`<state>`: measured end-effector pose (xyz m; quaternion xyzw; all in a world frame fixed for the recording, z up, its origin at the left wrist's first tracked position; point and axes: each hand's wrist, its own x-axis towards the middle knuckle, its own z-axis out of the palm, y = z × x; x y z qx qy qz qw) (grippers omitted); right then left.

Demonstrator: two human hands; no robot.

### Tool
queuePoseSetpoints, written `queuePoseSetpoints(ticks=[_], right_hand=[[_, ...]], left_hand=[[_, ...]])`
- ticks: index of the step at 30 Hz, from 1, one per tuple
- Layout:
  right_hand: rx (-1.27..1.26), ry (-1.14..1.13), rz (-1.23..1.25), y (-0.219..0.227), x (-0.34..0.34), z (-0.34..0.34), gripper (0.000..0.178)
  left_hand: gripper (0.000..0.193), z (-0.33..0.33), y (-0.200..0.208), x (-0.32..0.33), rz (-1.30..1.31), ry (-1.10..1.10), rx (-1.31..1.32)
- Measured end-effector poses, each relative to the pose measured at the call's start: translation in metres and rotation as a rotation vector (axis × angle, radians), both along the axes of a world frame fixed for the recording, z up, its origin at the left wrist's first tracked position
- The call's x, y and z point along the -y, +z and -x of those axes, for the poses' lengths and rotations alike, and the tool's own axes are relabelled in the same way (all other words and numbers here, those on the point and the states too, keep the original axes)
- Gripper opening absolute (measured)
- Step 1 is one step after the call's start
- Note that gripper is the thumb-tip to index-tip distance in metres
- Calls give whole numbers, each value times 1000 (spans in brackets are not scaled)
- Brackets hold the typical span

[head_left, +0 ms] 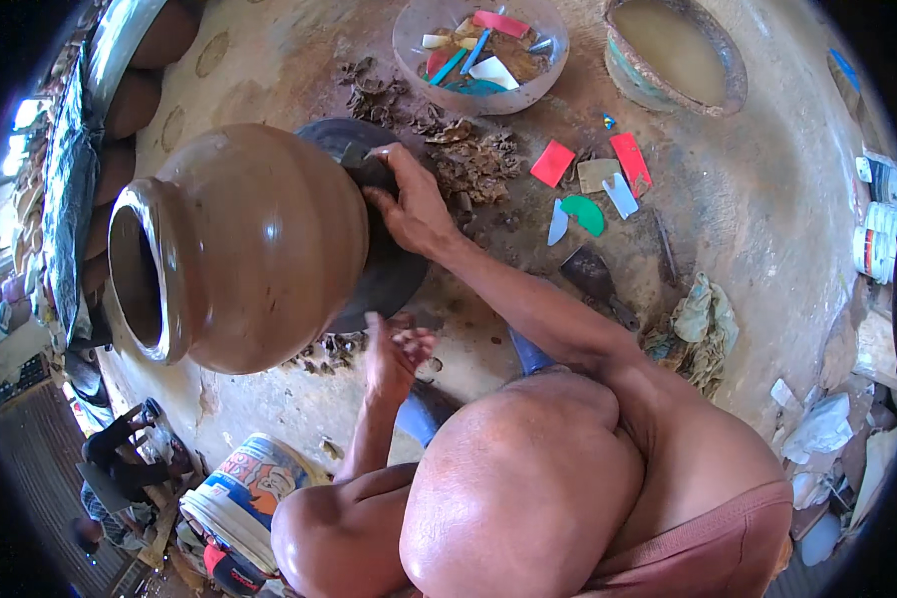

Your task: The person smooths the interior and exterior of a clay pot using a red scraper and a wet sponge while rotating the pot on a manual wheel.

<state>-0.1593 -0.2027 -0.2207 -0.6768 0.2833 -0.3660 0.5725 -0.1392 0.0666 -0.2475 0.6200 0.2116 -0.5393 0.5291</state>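
Note:
A large, round brown clay pot [269,249] with a thick rim stands on a dark round wheel [394,274], its mouth toward the left. My right hand [409,199] is closed around a small dark piece [374,173] and presses it close to the pot's lower side; its exact kind is partly hidden by my fingers. Below the wheel, my left hand [394,349] is off the pot, thumb apart from loosely curled, clay-smeared fingers. Nothing shows in it, though its fingertips look blurred. Clay trimmings [473,164] lie beside the wheel.
Colored scraper pieces, including a green one [582,214], lie on the floor. A clear bowl [409,70] holds more; a basin [628,85] contains murky water. A dark flat blade [590,273], cloth [706,319] and bucket [254,478] are nearby. Another person [120,468] is at lower left.

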Motion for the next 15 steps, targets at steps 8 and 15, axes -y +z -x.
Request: queuePoseSetpoints(ticks=[8,15], right_hand=[[42,5,-29,9,-7,-23,41],[29,0,-44,2,-13,2,41]], left_hand=[[69,-97,4,-24,66,346,380],[78,-26,16,-17,63,61,35]])
